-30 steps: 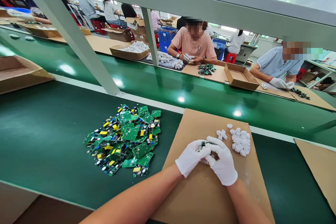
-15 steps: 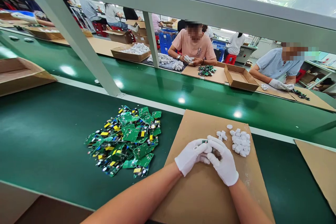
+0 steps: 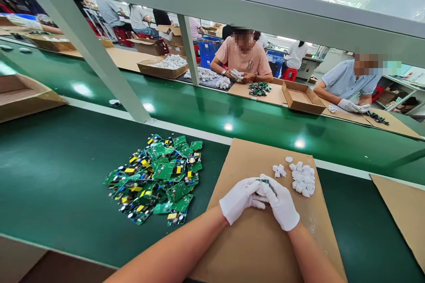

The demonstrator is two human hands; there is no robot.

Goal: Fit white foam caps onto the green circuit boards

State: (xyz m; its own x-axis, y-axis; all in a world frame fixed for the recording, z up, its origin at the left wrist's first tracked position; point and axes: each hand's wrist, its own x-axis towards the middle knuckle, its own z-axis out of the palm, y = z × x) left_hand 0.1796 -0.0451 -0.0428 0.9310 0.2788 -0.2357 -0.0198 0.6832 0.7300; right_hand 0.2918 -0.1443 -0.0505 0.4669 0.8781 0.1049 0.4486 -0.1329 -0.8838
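Both my hands wear white gloves and meet above a sheet of brown cardboard. Between their fingertips is a small green circuit board, mostly covered by the gloves. My left hand is closed on its left side, and my right hand has its fingers bent over it from the right. Just beyond the right hand lie a small cluster of white pieces, a larger group of white pieces and a single white disc. A heap of circuit boards with yellow and black components sits to the left.
A slanted metal post and a long crossbar stand between me and the green conveyor belt. An open cardboard box is at the left. Two co-workers sit across the belt; more cardboard lies right.
My right fingers have closed further over the circuit board, hiding the gap between the hands. On the belt, a white object near the post has come more into view.
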